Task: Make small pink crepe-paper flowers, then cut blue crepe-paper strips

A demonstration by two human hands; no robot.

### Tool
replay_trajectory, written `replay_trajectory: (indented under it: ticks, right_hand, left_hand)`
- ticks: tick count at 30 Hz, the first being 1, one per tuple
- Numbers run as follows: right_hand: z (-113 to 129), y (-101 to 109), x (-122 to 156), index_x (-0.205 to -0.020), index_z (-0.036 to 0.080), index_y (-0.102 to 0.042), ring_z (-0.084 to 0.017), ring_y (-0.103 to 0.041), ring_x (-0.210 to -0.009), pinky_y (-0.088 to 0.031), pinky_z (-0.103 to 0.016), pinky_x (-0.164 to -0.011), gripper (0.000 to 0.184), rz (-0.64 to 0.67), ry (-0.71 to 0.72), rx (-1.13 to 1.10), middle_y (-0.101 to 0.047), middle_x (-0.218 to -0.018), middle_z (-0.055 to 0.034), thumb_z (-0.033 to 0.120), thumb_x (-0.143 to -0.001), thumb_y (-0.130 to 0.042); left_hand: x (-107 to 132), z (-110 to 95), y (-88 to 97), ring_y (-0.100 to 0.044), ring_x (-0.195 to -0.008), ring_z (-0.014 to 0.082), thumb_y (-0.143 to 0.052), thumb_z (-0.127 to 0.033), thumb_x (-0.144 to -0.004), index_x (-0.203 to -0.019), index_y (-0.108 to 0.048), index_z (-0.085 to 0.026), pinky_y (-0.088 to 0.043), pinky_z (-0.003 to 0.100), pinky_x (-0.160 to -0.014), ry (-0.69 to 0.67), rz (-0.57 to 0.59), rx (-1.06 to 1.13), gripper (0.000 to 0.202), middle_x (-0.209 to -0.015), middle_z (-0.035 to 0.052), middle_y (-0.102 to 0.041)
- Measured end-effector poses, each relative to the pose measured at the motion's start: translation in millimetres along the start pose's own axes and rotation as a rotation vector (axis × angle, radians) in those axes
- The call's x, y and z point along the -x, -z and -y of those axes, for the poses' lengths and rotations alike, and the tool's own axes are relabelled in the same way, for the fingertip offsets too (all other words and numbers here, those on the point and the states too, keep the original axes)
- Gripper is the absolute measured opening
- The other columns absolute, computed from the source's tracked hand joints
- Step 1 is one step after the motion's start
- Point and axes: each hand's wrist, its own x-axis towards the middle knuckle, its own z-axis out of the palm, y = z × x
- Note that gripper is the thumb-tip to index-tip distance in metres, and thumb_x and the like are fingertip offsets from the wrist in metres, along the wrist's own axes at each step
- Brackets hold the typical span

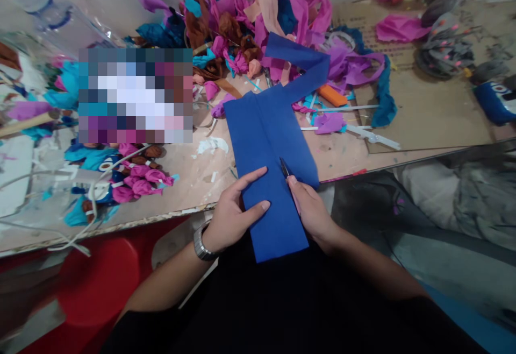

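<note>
A long blue piece of cloth or crepe paper [270, 139] extends from the worktable over its front edge toward my body, with a lengthwise crease. My left hand [231, 214] grips its left edge, thumb and index finger on top, the other fingers hidden behind. Opposite, my right hand [308, 206] pinches a slim dark pointed tool [284, 167] over the blue sheet; most of it is hidden in the hand, so I cannot tell its kind. A narrower blue strip [308, 69] folds back at the sheet's far end.
Pink, purple and brown scraps [226, 20] heap at the back of the worktable [189, 182]. An orange object [332, 96] lies right of the sheet. Cardboard [427, 122] covers the right side. A white cord [94, 187] crosses the left; a red stool [99, 281] stands below.
</note>
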Motion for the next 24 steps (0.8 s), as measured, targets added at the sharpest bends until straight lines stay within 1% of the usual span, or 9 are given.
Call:
replay_trajectory:
  ticks: [4,9,16,21,24]
  right_hand:
    - [-0.2,1.5,-2.4,-0.089,0.023,-0.077,-0.020,-0.070,-0.074,-0.060,-0.035,-0.077,0.046,0.061,0.035,0.014,-0.077,-0.082,-0.0040,0.069,-0.090,-0.071]
    - [-3.0,3.0,-6.1,-0.088,0.023,-0.077,-0.020,-0.070,-0.075,-0.059,-0.033,-0.076,0.046,0.085,0.052,0.014,-0.076,-0.080,-0.0035,0.069,-0.090,-0.071]
    - [-1.8,2.2,-5.8,-0.088,0.021,-0.078,-0.016,-0.065,-0.067,-0.057,-0.031,-0.071,0.046,0.127,0.058,0.006,-0.073,-0.075,-0.0022,0.067,-0.091,-0.071]
    - [0.0,1.2,-2.6,-0.091,0.021,-0.079,-0.017,-0.066,-0.066,-0.058,-0.033,-0.070,0.048,0.158,0.042,-0.009,-0.074,-0.075,-0.0026,0.068,-0.092,-0.069]
    - [1.9,-0.6,0.2,-0.089,0.022,-0.079,-0.018,-0.068,-0.068,-0.058,-0.034,-0.072,0.046,0.125,0.031,-0.034,-0.075,-0.077,-0.0034,0.068,-0.089,-0.072]
  left_hand:
    - [2.5,2.2,-1.0,-0.067,-0.132,0.0289,-0.084,-0.031,-0.088,-0.151,-0.060,-0.027,-0.056,0.049,-0.116,0.003,0.016,0.001,0.067,-0.148,0.0119,-0.066]
    - [4.2,1.8,-1.5,-0.066,-0.134,0.0292,-0.085,-0.031,-0.088,-0.150,-0.061,-0.027,-0.056,0.049,-0.117,0.000,0.008,-0.005,0.066,-0.149,0.0113,-0.065]
    - [5.1,1.5,-1.0,-0.066,-0.134,0.0291,-0.084,-0.031,-0.089,-0.151,-0.060,-0.027,-0.056,0.048,-0.116,-0.022,0.021,-0.021,0.067,-0.150,0.0116,-0.065]
    - [-4.3,5.0,3.0,-0.062,-0.138,0.0272,-0.081,-0.032,-0.091,-0.151,-0.059,-0.029,-0.054,0.045,-0.118,-0.075,0.003,-0.036,0.064,-0.155,0.0104,-0.060]
    - [-12.7,5.5,4.6,-0.061,-0.140,0.0264,-0.080,-0.033,-0.093,-0.150,-0.060,-0.030,-0.052,0.044,-0.120,-0.076,-0.023,-0.022,0.060,-0.155,0.0089,-0.060]
